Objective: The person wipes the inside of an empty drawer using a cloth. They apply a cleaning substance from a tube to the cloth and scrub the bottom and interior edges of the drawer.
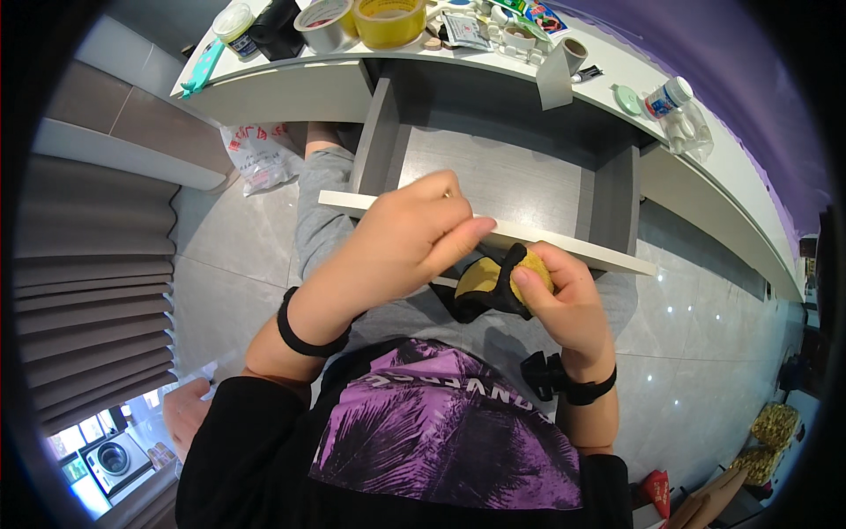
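Note:
My right hand (567, 295) is closed around a yellow cloth piece with black edging (480, 278), thumb pressed on its yellow face. The piece is folded, with a black band across it, and hangs over my lap just in front of the drawer's front edge. To its upper left, my left hand (419, 227) is raised above that edge with fingers curled in and the thumb stretched toward the cloth. Those curled fingers hide whatever may be inside them, and this hand appears apart from the cloth. Black bands circle both my wrists.
A pulled-out grey drawer (493, 167) sits under the white desktop (352, 66). On top stand a yellow tape roll (388, 22), a white tape roll (324, 25), a cardboard tube (573, 55) and a white bottle (668, 97). A plastic bag (260, 157) lies below left.

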Tool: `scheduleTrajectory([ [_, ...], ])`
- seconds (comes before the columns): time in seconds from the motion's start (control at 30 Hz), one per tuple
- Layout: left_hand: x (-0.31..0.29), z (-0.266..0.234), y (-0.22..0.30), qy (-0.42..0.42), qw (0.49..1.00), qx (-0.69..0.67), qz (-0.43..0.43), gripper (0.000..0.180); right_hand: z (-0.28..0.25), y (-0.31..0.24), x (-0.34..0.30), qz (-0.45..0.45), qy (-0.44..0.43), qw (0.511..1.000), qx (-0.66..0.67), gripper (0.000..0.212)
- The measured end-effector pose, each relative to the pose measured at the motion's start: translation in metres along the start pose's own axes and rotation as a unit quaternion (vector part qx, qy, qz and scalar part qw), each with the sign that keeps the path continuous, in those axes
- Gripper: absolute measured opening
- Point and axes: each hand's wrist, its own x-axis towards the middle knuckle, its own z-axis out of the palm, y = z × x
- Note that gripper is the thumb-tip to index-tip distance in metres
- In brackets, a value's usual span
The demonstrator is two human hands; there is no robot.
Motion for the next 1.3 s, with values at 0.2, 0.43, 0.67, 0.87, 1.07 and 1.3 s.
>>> scheduleTrajectory([
  [0.2, 0.003, 0.004, 0.007, -0.092, 0.994, 0.048, 0.027, 0.017, 0.0, 0.007, -0.001, -0.009, 0.026, 1.0, -0.01, 0.013],
  [0.43, 0.031, -0.037, -0.008, -0.013, 0.993, 0.114, 0.021, 0.009, -0.012, 0.007, -0.001, -0.098, 0.072, 0.987, -0.104, 0.013],
  [0.67, 0.148, -0.031, -0.079, 0.128, 0.981, 0.128, 0.07, 0.012, -0.047, 0.032, 0.019, -0.09, 0.259, 0.953, -0.133, 0.017],
  [0.87, 0.221, 0.007, -0.114, 0.19, 0.953, 0.234, 0.037, 0.012, -0.065, 0.068, 0.036, -0.193, 0.277, 0.898, -0.281, 0.013],
  [1.07, 0.251, 0.007, -0.155, 0.18, 0.94, 0.287, -0.026, 0.012, -0.054, 0.067, 0.037, -0.205, 0.276, 0.886, -0.312, 0.011],
  [1.3, 0.254, 0.01, -0.167, 0.131, 0.932, 0.334, -0.042, 0.021, -0.055, 0.065, 0.038, -0.219, 0.285, 0.878, -0.316, 0.011],
])
